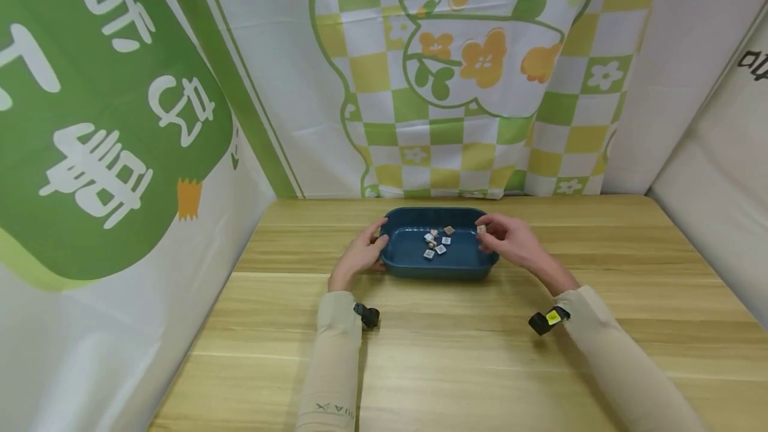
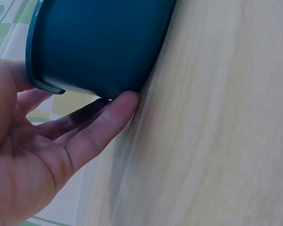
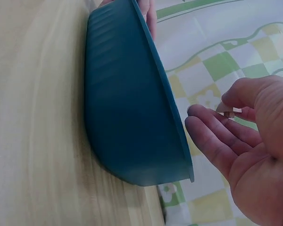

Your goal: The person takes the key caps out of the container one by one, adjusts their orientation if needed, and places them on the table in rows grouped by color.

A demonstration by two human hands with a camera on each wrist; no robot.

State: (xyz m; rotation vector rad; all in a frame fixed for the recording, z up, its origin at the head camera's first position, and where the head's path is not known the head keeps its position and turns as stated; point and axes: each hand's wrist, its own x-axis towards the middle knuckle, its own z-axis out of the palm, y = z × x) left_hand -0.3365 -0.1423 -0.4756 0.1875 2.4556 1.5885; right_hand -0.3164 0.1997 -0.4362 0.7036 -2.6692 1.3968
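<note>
Over the feed, I find the left hand (image 1: 359, 255) clamped on the left end of the blue tray (image 1: 438, 273), loose tiles (image 1: 446, 241) lying inside, and the right hand (image 1: 510, 239) pinching 1 small tile (image 1: 482, 229) above its right end. I judge the step in hand to be handling tiles 1 at a time, the next move calling for a steady tray and firm pinch. Only the head view shows the tray's contents; the right wrist view alone shows the gap between that tile and the tray.

Your arms (image 1: 337, 365) reach forward, left hand (image 1: 362, 250) gripping, right hand (image 1: 510, 239) pinching between thumb (image 1: 491, 242) and finger (image 1: 495, 219).
</note>
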